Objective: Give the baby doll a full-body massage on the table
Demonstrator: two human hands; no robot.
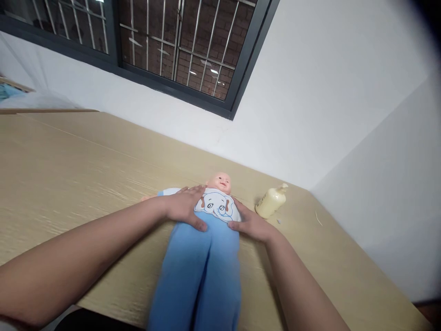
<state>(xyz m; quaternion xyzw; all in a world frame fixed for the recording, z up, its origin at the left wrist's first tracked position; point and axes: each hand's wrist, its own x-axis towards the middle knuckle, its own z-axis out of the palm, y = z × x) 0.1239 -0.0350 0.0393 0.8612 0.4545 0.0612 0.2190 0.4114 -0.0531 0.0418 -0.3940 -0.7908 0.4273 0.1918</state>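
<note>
A baby doll [219, 181] lies on its back on the table, its head toward the wall. It has a white top with an elephant face [215, 204] on the front and long light blue trousers [203, 271] that run toward me past the lower edge. My left hand [186, 207] rests across the doll's chest and side, fingers stretched out and thumb apart on the waist. On the opposite side, my right hand [250, 223] lies against the torso, its thumb on the waistband and its fingers extended along the side. The doll's far-left arm sticks out past my left hand.
A pale yellow bottle [270, 203] with a pump top stands tilted-looking on the wooden table [86, 174], right of the doll. Near it lie a small pale bit [279, 221] and a thin strip [319, 218]. A white wall and a barred window [179, 41] rise behind.
</note>
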